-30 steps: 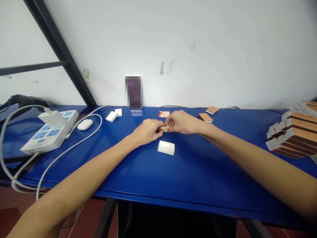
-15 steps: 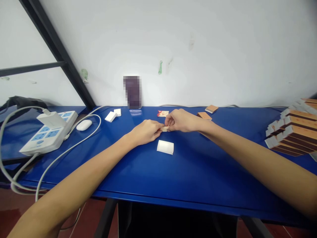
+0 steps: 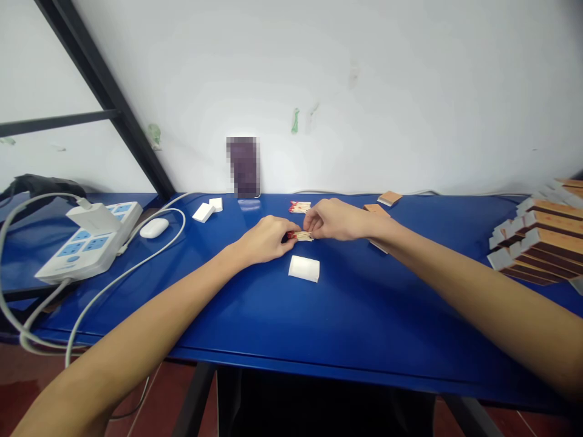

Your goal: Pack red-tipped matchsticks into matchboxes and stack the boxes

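My left hand (image 3: 266,239) and my right hand (image 3: 334,220) meet at the middle of the blue table (image 3: 355,315), both pinched on a small bundle of red-tipped matches (image 3: 301,235) held between them. A white matchbox tray (image 3: 304,268) lies just in front of the hands. A second little heap of matches (image 3: 299,207) lies behind them, nearer the wall.
Stacked matchboxes (image 3: 537,240) fill the right edge. Two loose brown box sleeves (image 3: 389,198) lie at the back right, two white trays (image 3: 208,209) at the back left. A power strip (image 3: 86,240), its cables and a white mouse (image 3: 154,227) sit on the left.
The hands have stayed together on the matches with small finger shifts. The red tips show again between the fingers.
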{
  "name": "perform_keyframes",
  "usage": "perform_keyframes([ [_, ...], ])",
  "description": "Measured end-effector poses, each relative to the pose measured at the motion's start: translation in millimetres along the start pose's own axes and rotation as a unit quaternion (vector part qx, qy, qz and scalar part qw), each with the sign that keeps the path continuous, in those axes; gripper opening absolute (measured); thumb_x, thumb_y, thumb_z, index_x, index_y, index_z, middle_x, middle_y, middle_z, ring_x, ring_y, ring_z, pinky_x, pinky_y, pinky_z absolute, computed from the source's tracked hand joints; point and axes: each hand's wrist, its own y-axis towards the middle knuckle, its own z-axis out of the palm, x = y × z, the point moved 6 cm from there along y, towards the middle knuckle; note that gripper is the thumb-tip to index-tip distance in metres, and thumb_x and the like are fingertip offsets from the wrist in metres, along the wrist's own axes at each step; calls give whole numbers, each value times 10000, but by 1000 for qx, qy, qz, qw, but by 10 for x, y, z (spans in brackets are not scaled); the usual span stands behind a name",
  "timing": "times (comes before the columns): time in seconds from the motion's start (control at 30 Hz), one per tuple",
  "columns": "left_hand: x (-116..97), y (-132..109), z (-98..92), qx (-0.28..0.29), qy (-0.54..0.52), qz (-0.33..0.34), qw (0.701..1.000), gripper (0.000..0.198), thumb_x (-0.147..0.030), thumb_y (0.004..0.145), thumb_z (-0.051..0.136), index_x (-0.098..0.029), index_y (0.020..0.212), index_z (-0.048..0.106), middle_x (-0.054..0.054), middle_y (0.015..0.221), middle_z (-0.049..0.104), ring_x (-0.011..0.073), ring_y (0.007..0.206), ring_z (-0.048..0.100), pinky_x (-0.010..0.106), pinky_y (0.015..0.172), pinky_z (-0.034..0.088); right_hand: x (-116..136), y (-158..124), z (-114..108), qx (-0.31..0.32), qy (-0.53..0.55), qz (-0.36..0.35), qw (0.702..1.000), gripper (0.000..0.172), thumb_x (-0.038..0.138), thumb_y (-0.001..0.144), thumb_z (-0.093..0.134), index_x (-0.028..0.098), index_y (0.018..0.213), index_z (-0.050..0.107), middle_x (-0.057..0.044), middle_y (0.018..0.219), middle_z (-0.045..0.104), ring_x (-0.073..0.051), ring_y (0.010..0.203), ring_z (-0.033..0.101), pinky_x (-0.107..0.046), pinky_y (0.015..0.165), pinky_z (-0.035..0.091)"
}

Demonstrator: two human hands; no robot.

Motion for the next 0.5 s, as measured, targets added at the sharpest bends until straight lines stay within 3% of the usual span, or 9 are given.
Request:
perform_keyframes([
  [0.2, 17, -5, 3, -4, -11, -5, 1000, 249, -160, 873, 565, -174, 1051, 739, 46, 923, 751, 165, 768, 668, 280, 702, 490, 6, 2, -11, -6, -36, -15, 999, 79, 241, 765, 690, 182, 795, 733, -27, 799, 756, -166, 721, 681, -275, 653, 494],
  [0.5, -7, -1, -3, -9, -20, -14, 1000, 245, -150, 849, 572, -171, 1023, 744, 42, 914, 751, 166, 761, 666, 280, 716, 490, 15, -4, 18, -9, -26, -39, 999, 74, 238, 768, 655, 193, 783, 711, -6, 764, 743, -160, 701, 675, -269, 626, 485],
])
